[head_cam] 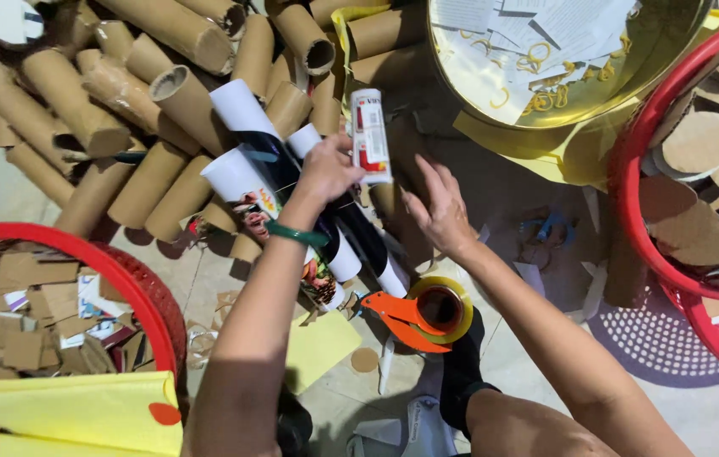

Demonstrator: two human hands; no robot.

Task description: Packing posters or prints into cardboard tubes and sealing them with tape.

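**Two hands at a printed tube among cardboard rolls**

At the far left of the view, well left of the printed tube, stands a red basket [135, 292] filled with cardboard scraps [33, 309], and a folded yellow sheet [80, 410] lies below it. Up and left of the printed tube lies a heap of bare brown cardboard tubes [131, 93], some with their open ends toward the camera. Just left of the printed tube lie several tubes already wrapped in white and black printed paper [245, 169], side by side on a slant.

The left hand [325, 169], with a green bangle [296, 233] at its wrist, is closed around the lower part of the printed tube [370, 135], a short upright roll in white with red markings, and holds it clear of the floor above the wrapped tubes. The right hand [440, 211] is just below and right of that tube, its fingers spread and loose, gripping nothing; whether a fingertip touches the tube cannot be told.

Below the printed tube, near the right forearm, lies an orange tape dispenser [406, 317] with its roll of clear tape [444, 309]. Up and right of the printed tube sits a round golden tray [495, 106] holding white paper slips, on yellow paper [562, 148]. At the far right, a second red basket [639, 161] holds round cardboard discs [702, 140]
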